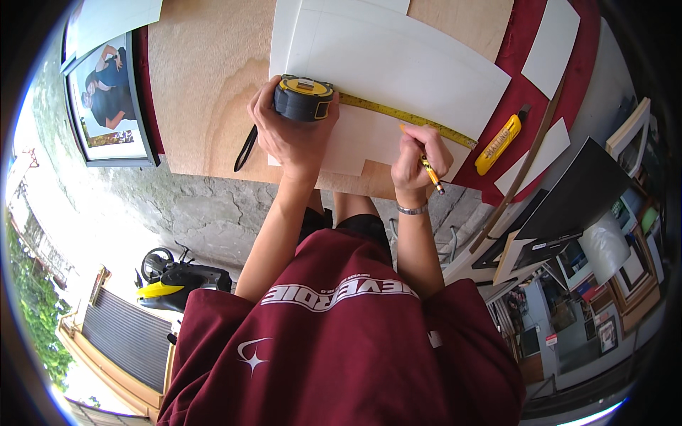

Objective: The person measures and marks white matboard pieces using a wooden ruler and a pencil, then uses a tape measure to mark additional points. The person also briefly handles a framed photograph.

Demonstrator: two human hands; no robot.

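My left hand is closed around a black and yellow tape measure, with its wrist strap hanging down at the left. The yellow blade runs out to the right across a white board, its end lying near the board's right edge. In my right hand is a yellow and black pencil, gripped with its orange tip by the lower edge of the blade. Whether the tip touches the board I cannot tell. Right of that hand lies a yellow utility knife on red cloth.
Plywood lies under the white board, on a table with red cloth. White offcuts rest at the right. A framed photo sits at the left edge. Dark panels and frames lean at the right. Behind stands a motorbike.
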